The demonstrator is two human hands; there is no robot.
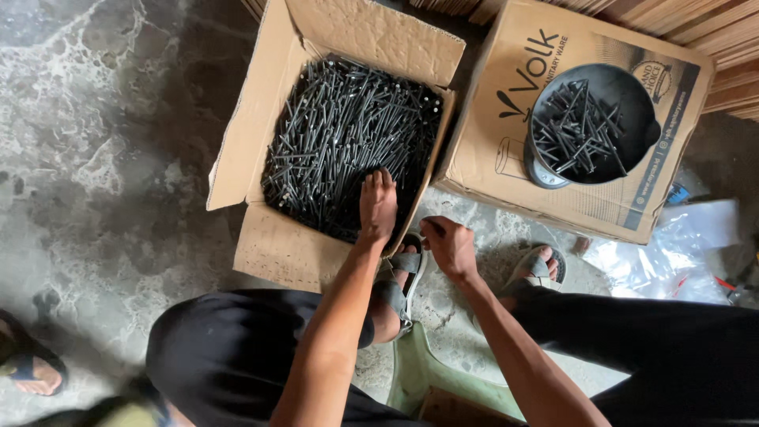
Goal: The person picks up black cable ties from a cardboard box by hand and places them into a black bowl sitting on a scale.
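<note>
An open cardboard box (261,150) on the floor is filled with long black nails (340,134). My left hand (378,204) lies palm down on the near edge of the nail heap, fingertips dug in among the nails; I cannot see whether it grips any. My right hand (449,245) hovers just outside the box's near right corner, above the floor, with its fingers curled closed and nothing visible in them. To the right, a black round bowl (632,87) holding a smaller pile of nails (577,126) sits on a scale atop a closed cardboard box (506,150).
I sit on a green stool (419,372) with my sandalled feet (538,269) on the mottled stone floor. Clear plastic bags (672,253) lie at the right. Another person's sandalled foot (32,372) is at the bottom left. Wooden slats (711,32) line the back.
</note>
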